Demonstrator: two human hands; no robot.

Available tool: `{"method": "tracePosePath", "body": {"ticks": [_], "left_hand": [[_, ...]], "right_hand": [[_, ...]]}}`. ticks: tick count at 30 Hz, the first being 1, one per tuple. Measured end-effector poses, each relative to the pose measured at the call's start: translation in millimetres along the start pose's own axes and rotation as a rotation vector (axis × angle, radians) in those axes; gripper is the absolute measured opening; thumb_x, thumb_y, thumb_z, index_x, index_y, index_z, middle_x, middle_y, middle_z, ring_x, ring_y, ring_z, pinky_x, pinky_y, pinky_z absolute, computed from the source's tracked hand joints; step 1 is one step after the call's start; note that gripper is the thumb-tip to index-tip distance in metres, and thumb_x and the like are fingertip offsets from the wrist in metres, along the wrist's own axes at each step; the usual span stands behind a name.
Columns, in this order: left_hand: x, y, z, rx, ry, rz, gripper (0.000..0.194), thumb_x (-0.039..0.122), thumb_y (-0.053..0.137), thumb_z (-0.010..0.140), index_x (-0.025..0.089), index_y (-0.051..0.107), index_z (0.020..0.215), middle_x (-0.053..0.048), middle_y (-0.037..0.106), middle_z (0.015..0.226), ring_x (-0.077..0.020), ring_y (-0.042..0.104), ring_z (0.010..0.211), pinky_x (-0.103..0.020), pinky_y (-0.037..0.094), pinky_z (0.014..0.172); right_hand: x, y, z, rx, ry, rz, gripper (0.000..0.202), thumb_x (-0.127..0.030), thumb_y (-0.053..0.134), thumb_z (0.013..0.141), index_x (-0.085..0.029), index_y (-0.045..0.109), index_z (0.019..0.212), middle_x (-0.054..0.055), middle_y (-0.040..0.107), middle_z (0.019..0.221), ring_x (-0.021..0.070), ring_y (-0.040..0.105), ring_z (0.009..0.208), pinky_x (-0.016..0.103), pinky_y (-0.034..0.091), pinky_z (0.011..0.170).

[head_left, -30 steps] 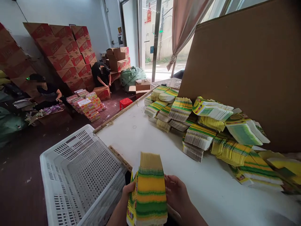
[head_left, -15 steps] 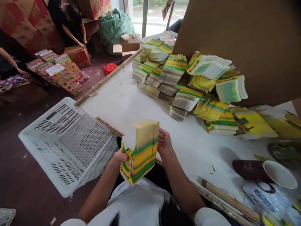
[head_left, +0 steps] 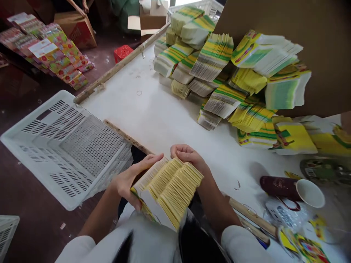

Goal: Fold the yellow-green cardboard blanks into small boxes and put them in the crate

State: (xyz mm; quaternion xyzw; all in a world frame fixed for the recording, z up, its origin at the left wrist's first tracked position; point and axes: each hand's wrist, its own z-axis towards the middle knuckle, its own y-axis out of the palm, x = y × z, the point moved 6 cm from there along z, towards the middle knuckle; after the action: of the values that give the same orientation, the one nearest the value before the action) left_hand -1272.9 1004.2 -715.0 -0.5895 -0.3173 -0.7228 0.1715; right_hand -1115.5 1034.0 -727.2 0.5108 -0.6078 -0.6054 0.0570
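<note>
A thick stack of yellow-and-green printed packets [head_left: 172, 188] is held in front of my chest, with its pale yellow edges facing up. My left hand [head_left: 137, 177] grips its left end, thumb and fingers on either side. At the far right side, my right hand [head_left: 189, 155] has its fingers curled in and pressed against the stack; part of the grip is hidden behind it. Beyond my hands, a large pile of similar packet stacks [head_left: 211, 62] lies on the white table [head_left: 131, 106].
A white plastic crate [head_left: 90, 146] stands at the table's left. On the right are a maroon mug [head_left: 279, 186] lying on its side and a wooden stick [head_left: 252, 217]. Brown cardboard [head_left: 323, 54] rises behind the pile. A person's arms [head_left: 79, 7] are by a carton at the back left.
The stack has tipped over so its edges face up, and it is lower. My left hand shifted along its end, and my right hand moved to its far edge. The view tilted down.
</note>
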Motion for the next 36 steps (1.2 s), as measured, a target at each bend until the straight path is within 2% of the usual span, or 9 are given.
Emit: {"method": "tracePosePath", "body": {"ticks": [4,6,9,13,20,23,26,31,36], "left_hand": [[11.9,9.1,4.1,-0.109,0.045,0.177,0.122,0.057,0.087,0.057,0.027,0.026,0.159,-0.012,0.039,0.142,-0.0369,0.035,0.133,-0.055,0.020,0.120],[16.5,13.3,4.7,-0.129,0.035,0.193,0.119,0.058,0.084,0.060,0.028,0.025,0.159,-0.011,0.039,0.139,-0.0356,0.036,0.130,-0.056,0.021,0.119],[19.2,16.5,3.5,-0.126,0.011,0.215,0.117,0.056,0.084,0.061,0.029,0.025,0.159,-0.011,0.038,0.137,-0.0348,0.037,0.128,-0.056,0.023,0.118],[14.3,14.6,2.3,-0.095,-0.021,0.227,0.118,0.053,0.085,0.062,0.029,0.023,0.160,-0.011,0.038,0.139,-0.0350,0.037,0.130,-0.056,0.024,0.118],[0.1,5.3,5.7,-0.008,-0.035,0.122,0.123,0.055,0.089,0.054,0.031,0.028,0.158,-0.011,0.040,0.145,-0.0400,0.035,0.135,-0.058,0.022,0.120],[-7.4,1.2,4.5,0.059,-0.085,0.024,0.122,0.055,0.089,0.053,0.031,0.029,0.158,-0.011,0.040,0.152,-0.0436,0.035,0.139,-0.057,0.027,0.118],[-14.6,-0.2,1.5,0.105,-0.131,-0.097,0.123,0.047,0.090,0.054,0.030,0.027,0.158,-0.010,0.037,0.158,-0.0462,0.033,0.143,-0.054,0.035,0.113],[-24.3,-1.9,-3.7,0.206,-0.152,-0.345,0.116,0.035,0.088,0.057,0.025,0.030,0.157,-0.012,0.054,0.147,-0.0406,0.054,0.127,-0.047,0.046,0.103],[-28.6,-3.5,-5.3,0.294,-0.216,-0.367,0.111,0.032,0.090,0.054,0.023,0.040,0.152,-0.012,0.066,0.132,-0.0378,0.060,0.121,-0.039,0.053,0.094]], "right_hand": [[-5.3,11.3,-3.7,0.016,-0.268,0.086,0.032,-0.041,0.074,0.082,-0.020,0.057,0.064,-0.013,0.024,0.038,0.0037,0.013,0.033,0.014,0.027,0.037],[-8.0,13.7,-6.2,-0.025,-0.369,0.084,0.037,-0.042,0.074,0.081,-0.023,0.051,0.060,-0.013,0.023,0.034,0.0045,0.013,0.030,0.015,0.028,0.036],[-3.2,12.3,-8.7,-0.112,-0.300,0.004,0.042,-0.048,0.074,0.080,-0.023,0.049,0.056,-0.012,0.027,0.031,0.0043,0.018,0.026,0.015,0.031,0.035],[1.0,3.2,-11.5,-0.164,-0.178,-0.057,0.036,-0.050,0.073,0.081,-0.021,0.059,0.064,-0.012,0.032,0.032,0.0028,0.018,0.023,0.014,0.025,0.033],[-25.5,14.0,-11.0,-0.286,-0.570,-0.007,0.015,-0.030,0.063,0.090,-0.022,0.072,0.081,-0.012,0.029,0.030,0.0040,0.017,0.021,0.016,0.027,0.031],[-33.1,14.6,-14.5,-0.213,-0.644,-0.044,0.015,-0.030,0.065,0.089,-0.024,0.073,0.078,-0.013,0.028,0.028,0.0031,0.014,0.021,0.017,0.025,0.029],[-35.3,8.8,-21.2,-0.061,-0.611,-0.106,0.014,-0.034,0.068,0.088,-0.024,0.075,0.080,-0.012,0.029,0.028,0.0031,0.011,0.021,0.018,0.016,0.027],[-34.2,6.5,-32.9,0.126,-0.560,-0.212,0.015,-0.034,0.071,0.086,-0.021,0.078,0.088,-0.009,0.040,0.034,0.0042,0.021,0.025,0.017,0.020,0.029],[-33.9,15.8,-35.3,0.116,-0.550,-0.213,0.017,-0.034,0.070,0.088,-0.022,0.077,0.098,-0.007,0.046,0.040,0.0048,0.028,0.028,0.017,0.023,0.029]]}}
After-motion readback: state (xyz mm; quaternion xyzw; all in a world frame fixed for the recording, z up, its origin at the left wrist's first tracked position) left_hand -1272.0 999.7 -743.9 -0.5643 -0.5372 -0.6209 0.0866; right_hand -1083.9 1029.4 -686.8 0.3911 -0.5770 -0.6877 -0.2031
